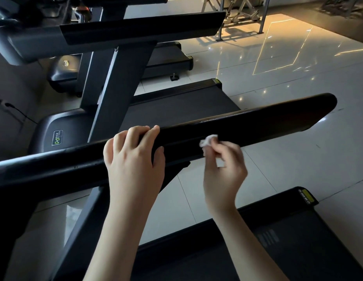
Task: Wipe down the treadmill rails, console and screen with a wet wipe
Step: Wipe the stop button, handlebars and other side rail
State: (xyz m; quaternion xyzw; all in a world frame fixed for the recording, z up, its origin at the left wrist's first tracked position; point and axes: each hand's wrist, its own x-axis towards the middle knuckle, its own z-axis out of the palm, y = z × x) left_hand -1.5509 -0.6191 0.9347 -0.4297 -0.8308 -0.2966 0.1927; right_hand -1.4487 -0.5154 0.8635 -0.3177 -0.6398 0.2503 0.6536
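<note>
Wipe (208,139), small crumpled white wad (against black rail (257,126))

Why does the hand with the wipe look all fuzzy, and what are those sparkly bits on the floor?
Head view: the right hand and its wipe are smeared by motion blur, while the left hand gripping the rail looks sharp. Head view: the sparkles are lights glinting off the glossy floor. Head view: the room is dim, so the black rail shows little detail.
</note>
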